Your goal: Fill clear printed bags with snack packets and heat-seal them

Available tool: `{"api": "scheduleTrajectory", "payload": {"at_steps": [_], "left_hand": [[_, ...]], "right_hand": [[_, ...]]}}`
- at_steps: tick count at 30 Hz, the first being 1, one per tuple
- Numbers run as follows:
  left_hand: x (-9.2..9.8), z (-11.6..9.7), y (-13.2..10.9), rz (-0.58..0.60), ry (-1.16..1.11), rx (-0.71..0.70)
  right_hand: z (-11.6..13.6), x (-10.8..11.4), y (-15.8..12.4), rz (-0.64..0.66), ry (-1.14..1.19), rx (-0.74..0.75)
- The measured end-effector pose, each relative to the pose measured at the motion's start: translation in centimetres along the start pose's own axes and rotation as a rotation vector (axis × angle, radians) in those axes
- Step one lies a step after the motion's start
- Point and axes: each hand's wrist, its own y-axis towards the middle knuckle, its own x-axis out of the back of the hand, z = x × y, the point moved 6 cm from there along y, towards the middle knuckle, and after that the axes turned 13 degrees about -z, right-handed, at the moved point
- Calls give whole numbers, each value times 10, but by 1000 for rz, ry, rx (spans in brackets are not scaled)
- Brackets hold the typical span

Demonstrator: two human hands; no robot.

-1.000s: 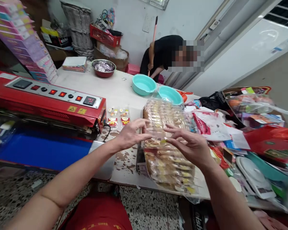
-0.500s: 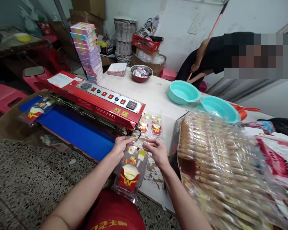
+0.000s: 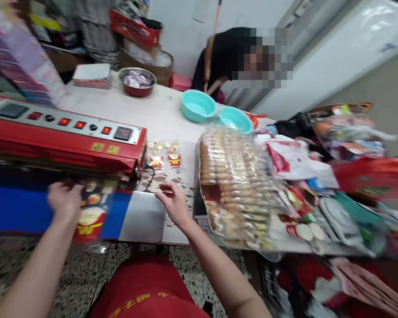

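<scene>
My left hand (image 3: 65, 201), somewhat blurred, is at the upper left edge of a clear plastic bag (image 3: 91, 221), its fingers closed there. Inside the bag is a blister pack with a red fries-box shape, a fried-egg piece and other food shapes. Bag and pack lie over the blue conveyor belt (image 3: 13, 212) of a red sealing machine (image 3: 63, 143). My right hand (image 3: 175, 204) is empty, thumb and fingers apart, above the edge of a grey metal plate (image 3: 144, 218) at the belt's right end.
Two similar packs (image 3: 174, 160) lie behind the plate. To the right stands a box of stacked clear-wrapped packs (image 3: 232, 172). Turquoise basins (image 3: 198, 106) and a bowl (image 3: 137, 82) sit farther back. A person (image 3: 225, 57) bends behind the table holding a long pole.
My left hand has carried the bagged pack leftward onto the belt. My right hand has let go of the bag. The view has turned to the right.
</scene>
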Motion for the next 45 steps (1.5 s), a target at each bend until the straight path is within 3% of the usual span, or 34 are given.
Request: {"api": "scheduleTrajectory", "payload": {"at_steps": [1, 2, 3, 4, 6, 7, 9, 10, 12, 15, 18, 21, 23, 26, 28, 31, 33, 36, 40, 45], "left_hand": [[6, -15, -12, -109, 62, -247], [5, -30, -37, -146, 99, -506], [0, -41, -74, -110, 92, -744], [-12, -48, -121, 53, 13, -926], [-43, -47, -237, 588, -106, -1250], [-54, -42, -296, 815, -138, -1454], [-74, -31, -372, 984, -158, -1627], [-84, -26, -395, 1037, -117, -1714], [-99, -24, -410, 1078, -35, -1814], [-103, -57, -384, 1068, -19, -1782], [-85, -122, -346, 1086, -181, -1521], [-63, -175, -316, 1252, -363, -1029], [-57, -186, -293, 1319, -447, -594], [-59, -163, -255, 1278, -465, -65], [-66, -129, -227, 1189, -378, 164], [-73, -69, -185, 944, -267, 413], [-76, -37, -164, 805, -242, 500], [-77, -5, -139, 706, -227, 563], [-70, 20, -113, 667, -223, 628], [-58, 36, -76, 535, -212, 601]], "right_hand": [[6, 39, -10, -14, -90, 98], [11, 82, -20, -64, -210, 207], [16, 122, -29, -103, -338, 303], [18, 158, -36, -115, -458, 383], [11, 209, -44, -21, -708, 476], [4, 225, -45, 49, -826, 503], [-13, 242, -45, 192, -1034, 528], [-20, 246, -44, 243, -1114, 533], [-25, 251, -41, 293, -1205, 540], [5, 257, -32, 241, -1182, 576], [76, 255, -16, 151, -956, 643], [142, 235, 3, 116, -616, 628], [162, 212, 17, 82, -406, 543], [141, 164, 38, 45, -145, 295], [103, 125, 47, 63, -13, 77], [40, 67, 46, 91, 115, -219], [8, 34, 41, 101, 152, -360], [-22, -2, 34, 74, 190, -511], [-46, -36, 38, 12, 239, -635], [-56, -89, 49, 4, 257, -616]]}}
